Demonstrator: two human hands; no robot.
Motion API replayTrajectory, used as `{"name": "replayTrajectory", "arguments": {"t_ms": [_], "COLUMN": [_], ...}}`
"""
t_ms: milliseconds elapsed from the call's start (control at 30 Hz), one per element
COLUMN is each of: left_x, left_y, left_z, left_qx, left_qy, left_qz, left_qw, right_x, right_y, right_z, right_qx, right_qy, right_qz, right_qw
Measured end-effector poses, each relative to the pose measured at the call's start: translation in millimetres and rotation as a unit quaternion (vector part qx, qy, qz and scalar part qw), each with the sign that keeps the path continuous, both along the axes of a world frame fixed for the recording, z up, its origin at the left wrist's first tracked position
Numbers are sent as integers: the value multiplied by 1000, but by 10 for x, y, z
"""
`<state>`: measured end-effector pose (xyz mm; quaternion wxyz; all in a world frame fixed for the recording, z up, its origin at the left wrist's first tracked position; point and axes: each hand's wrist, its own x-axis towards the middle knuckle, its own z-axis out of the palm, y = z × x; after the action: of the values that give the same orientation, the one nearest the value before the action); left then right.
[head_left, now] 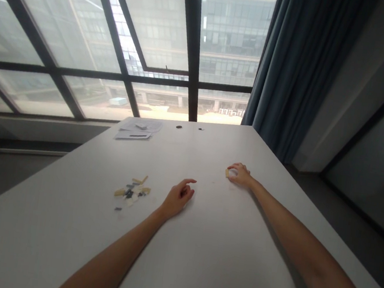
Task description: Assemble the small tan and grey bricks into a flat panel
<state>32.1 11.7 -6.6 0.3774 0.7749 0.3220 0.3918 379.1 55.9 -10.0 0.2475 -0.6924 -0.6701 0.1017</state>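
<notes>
On the white table (96, 226), my left hand (178, 198) rests near the middle, its index finger stretched out and its thumb apart, with nothing in it. Farther right and forward, the fingers of my right hand (240, 175) are wrapped round a small yellow and white object (232, 172); the palm side hides part of it. To the left of my left hand lies a loose pile of small pieces (132, 193) in yellow, white and dark grey. One dark piece (118, 209) sits apart, just below the pile.
Papers (133, 132) with a dark pen-like item (138, 136) lie at the far left of the table. Near the far edge are a dark round spot (179, 126) and a small dark item (200, 129). Windows and a blue curtain (285, 80) stand beyond.
</notes>
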Motion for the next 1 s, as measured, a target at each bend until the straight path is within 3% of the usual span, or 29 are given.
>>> {"name": "replayTrajectory", "arguments": {"t_ms": [1000], "left_x": [-4], "left_y": [-30], "left_z": [-15], "left_qx": [1], "left_qy": [-21], "left_qz": [13], "left_qw": [1000], "right_x": [21], "right_y": [117], "right_z": [-50], "right_qx": [-39], "right_qy": [-37], "right_qz": [-2], "right_qw": [999]}}
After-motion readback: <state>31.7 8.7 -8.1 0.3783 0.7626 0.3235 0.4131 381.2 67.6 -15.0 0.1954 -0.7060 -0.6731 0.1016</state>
